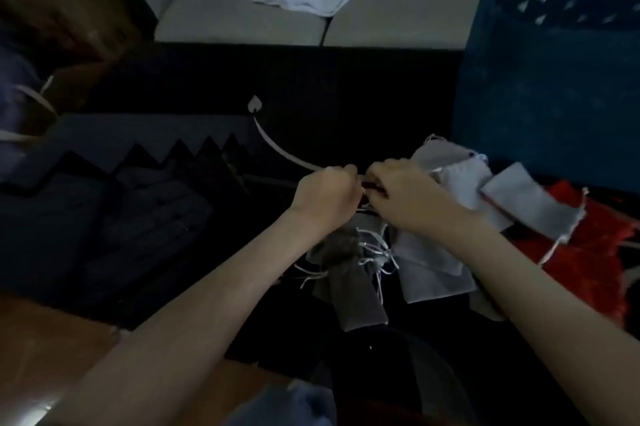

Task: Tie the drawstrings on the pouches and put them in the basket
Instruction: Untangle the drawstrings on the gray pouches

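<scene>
Just left of the blue basket [554, 86], low against its near corner, both hands meet over a heap of pouches [408, 252]. The left hand [327, 195] and the right hand [407, 193] are each curled, fingertips drawn together on a short dark drawstring [371, 187] between them. The pouch it belongs to is lost in shadow. Below the hands, further from the basket, lies a dark grey pouch [349, 283] trailing loose white cords [374, 249]. Light grey pouches [433, 269] lie beside it, and a red pouch [588, 259] sits at the basket's foot. No pouch can be seen inside the basket from this angle.

The step in hand looks like pulling a knot tight. In this dim light the cord ends are hard to follow, so a half-formed knot could slip open. The loose white cords underneath could catch in the tie and bind two pouches together. A pouch lifted toward the basket could also drag its neighbours off the heap.
</scene>
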Available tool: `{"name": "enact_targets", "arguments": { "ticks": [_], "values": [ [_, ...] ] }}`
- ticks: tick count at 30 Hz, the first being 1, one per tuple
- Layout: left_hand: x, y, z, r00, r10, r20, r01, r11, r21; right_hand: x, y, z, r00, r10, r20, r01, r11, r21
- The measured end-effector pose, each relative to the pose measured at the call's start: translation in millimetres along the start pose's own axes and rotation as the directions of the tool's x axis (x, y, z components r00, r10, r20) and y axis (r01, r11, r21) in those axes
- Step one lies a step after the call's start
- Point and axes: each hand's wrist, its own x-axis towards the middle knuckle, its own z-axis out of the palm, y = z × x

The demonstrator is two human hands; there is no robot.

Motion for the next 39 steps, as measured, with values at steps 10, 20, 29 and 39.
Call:
{"name": "enact_targets", "arguments": {
  "ticks": [10, 20, 29, 39],
  "values": [
    [16.3, 9.7, 12.0, 0.999, 0.047, 0.018, -0.047, 0.999, -0.011, -17.0, 24.1, 16.5, 0.982, -0.172, -0.073, 0.154, 0.966, -0.209],
    [4.1, 13.5, -16.0, 0.983, -0.067, 0.169, 0.091, 0.986, -0.137, -43.0, 11.0, 0.1, 0.922, -0.124, -0.366, 0.156, 0.986, 0.058],
    [-30.3, 34.7, -29.1, 0.986, -0.008, 0.165, 0.041, 0.979, -0.199, -84.7, 1.7, -2.7, 0.932, 0.103, -0.347, -0.038, 0.981, 0.189],
    [-85.8, 14.2, -48.1, 0.964, -0.243, 0.107, 0.263, 0.932, -0.249, -102.9, -39.5, 39.1, 0.985, 0.009, -0.174, 0.032, 0.972, 0.232]
  ]
}}
